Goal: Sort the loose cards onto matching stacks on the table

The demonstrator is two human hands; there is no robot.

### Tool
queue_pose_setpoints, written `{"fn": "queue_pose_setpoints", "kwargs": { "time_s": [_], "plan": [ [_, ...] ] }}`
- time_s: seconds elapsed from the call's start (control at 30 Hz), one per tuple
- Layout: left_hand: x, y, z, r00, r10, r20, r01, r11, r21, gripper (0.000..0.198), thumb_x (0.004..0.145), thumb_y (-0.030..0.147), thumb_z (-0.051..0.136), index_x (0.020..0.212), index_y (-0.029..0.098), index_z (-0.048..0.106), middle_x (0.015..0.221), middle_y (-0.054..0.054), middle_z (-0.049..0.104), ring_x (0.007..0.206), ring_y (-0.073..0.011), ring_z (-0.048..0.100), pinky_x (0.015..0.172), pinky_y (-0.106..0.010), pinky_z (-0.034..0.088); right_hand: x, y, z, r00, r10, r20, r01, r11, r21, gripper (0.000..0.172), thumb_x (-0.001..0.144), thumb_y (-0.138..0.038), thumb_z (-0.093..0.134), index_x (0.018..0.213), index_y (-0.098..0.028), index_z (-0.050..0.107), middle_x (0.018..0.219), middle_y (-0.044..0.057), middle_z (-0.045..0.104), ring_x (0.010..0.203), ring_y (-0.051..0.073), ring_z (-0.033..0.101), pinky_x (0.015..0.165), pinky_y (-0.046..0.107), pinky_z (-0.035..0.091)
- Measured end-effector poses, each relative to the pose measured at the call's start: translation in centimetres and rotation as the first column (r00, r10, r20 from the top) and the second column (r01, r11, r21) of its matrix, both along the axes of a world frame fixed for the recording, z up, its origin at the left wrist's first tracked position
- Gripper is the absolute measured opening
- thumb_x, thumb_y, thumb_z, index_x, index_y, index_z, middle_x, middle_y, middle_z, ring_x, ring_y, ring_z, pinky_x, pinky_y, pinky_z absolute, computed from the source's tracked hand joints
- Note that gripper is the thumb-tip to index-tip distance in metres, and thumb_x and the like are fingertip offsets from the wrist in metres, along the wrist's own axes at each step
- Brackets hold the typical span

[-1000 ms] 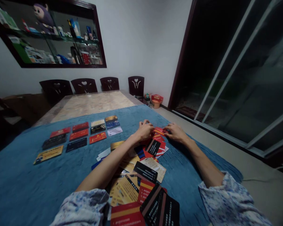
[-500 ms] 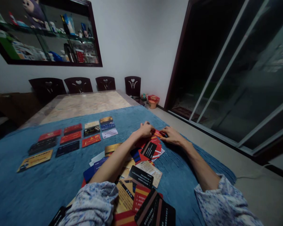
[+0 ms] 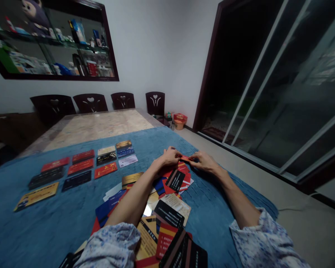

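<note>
Both my hands meet at the far end of a loose heap of cards (image 3: 167, 208) on a blue cloth (image 3: 44, 223). My left hand (image 3: 169, 156) is curled, with its fingers pinching one end of a red card (image 3: 185, 159). My right hand (image 3: 202, 160) pinches the other end of the same red card, which is lifted slightly above more red and black cards (image 3: 178, 176). To the left, rows of cards (image 3: 80, 165) lie flat and sorted on the cloth.
The cloth covers the near part of a long marble-topped table (image 3: 100, 124). Several dark chairs (image 3: 91, 102) line its far side under a wall cabinet (image 3: 50, 41). Glass sliding doors (image 3: 281, 93) stand at the right, and small containers (image 3: 180, 120) sit on the floor.
My view has shifted a little right and down. My hands stayed at the far end of the heap and have drawn closer together on the red card.
</note>
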State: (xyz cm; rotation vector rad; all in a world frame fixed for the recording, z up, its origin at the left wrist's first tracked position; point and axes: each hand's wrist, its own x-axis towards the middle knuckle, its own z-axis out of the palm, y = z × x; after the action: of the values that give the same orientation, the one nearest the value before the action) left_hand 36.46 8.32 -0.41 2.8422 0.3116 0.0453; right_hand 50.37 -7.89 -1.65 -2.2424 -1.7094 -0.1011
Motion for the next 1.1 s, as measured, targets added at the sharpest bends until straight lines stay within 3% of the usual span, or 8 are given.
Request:
{"fn": "queue_pose_setpoints", "kwargs": {
  "time_s": [0.2,0.4,0.63,0.93,1.1],
  "plan": [
    [-0.2,-0.2,0.1,1.000,-0.009,-0.004,0.009,1.000,-0.004,0.053,0.077,0.010,0.049,0.125,0.025,0.064,0.133,-0.007,0.063,0.134,-0.0311,0.035,0.108,-0.057,0.032,-0.4,-0.2,0.7,0.999,0.027,-0.036,-0.028,0.999,-0.018,0.029,0.085,-0.033,0.055,0.099,-0.023,0.079,0.096,0.006,0.076,0.090,0.022,0.064,0.074,0.028,0.044],
    [0.0,0.2,-0.5,0.991,0.033,0.130,-0.032,0.999,-0.005,0.043,0.084,0.010,0.049,0.120,0.022,0.069,0.122,-0.009,0.068,0.130,-0.0297,0.040,0.107,-0.053,0.033,-0.7,-0.1,0.5,1.000,0.008,-0.029,-0.006,0.998,0.056,0.031,0.088,-0.030,0.052,0.102,-0.023,0.079,0.100,0.007,0.077,0.094,0.022,0.064,0.077,0.028,0.045],
    [0.2,0.7,-0.9,0.945,0.115,0.306,-0.092,0.992,-0.086,0.037,0.082,0.007,0.051,0.105,0.020,0.076,0.102,-0.008,0.072,0.114,-0.0258,0.050,0.103,-0.044,0.037,-0.6,0.1,0.2,0.999,-0.040,0.034,0.034,0.987,0.160,0.032,0.094,-0.028,0.047,0.102,-0.023,0.078,0.100,0.006,0.076,0.092,0.020,0.064,0.076,0.027,0.045],
    [0.2,1.0,-1.3,0.919,0.120,0.375,-0.076,0.989,-0.130,0.053,0.072,0.003,0.053,0.117,0.021,0.071,0.102,-0.007,0.069,0.104,-0.0246,0.054,0.100,-0.040,0.042,-0.2,0.7,-0.8,0.994,-0.107,-0.011,0.108,0.976,0.187,0.039,0.090,-0.020,0.049,0.124,-0.026,0.067,0.104,0.007,0.072,0.091,0.020,0.065,0.078,0.027,0.047],
    [0.2,0.8,-1.4,0.907,0.139,0.397,-0.099,0.988,-0.120,0.051,0.074,0.001,0.050,0.118,0.021,0.064,0.095,-0.006,0.066,0.101,-0.0237,0.056,0.095,-0.038,0.044,0.0,1.1,-1.4,0.993,-0.113,-0.034,0.118,0.971,0.207,0.037,0.090,-0.018,0.047,0.123,-0.025,0.064,0.099,0.007,0.072,0.086,0.020,0.064,0.075,0.028,0.047]
  ]
}}
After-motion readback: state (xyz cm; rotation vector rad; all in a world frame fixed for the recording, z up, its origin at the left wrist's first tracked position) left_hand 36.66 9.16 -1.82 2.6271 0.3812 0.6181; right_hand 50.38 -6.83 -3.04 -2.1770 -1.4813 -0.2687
